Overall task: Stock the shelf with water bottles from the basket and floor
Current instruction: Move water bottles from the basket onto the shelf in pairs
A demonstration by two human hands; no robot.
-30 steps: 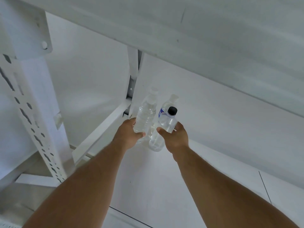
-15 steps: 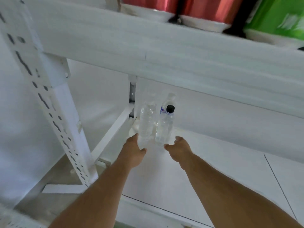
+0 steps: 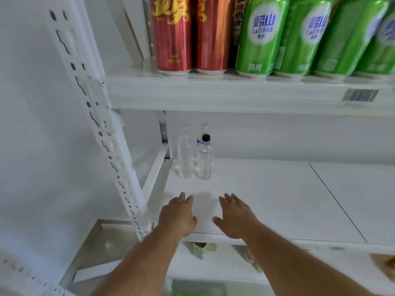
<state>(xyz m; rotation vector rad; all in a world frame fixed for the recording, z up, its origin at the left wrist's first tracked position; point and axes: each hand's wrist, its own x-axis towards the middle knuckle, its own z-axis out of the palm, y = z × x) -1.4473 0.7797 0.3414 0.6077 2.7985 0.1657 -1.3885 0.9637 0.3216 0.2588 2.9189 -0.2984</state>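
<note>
clear bottle (image 3: 184, 152): transparent plastic, pale cap, upright at the shelf's back left corner, beyond the left hand (image 3: 178, 214) and well apart from it.
black-capped bottle (image 3: 204, 159): clear, black cap, upright just beside the clear bottle, ahead of the gap between both hands.
labelled bottle (image 3: 202, 131): blue-and-white label, pale cap, upright behind the black-capped one, mostly hidden.
shelf (image 3: 267, 189): white board under both hands; right hand (image 3: 236, 216) over its front edge.
</note>
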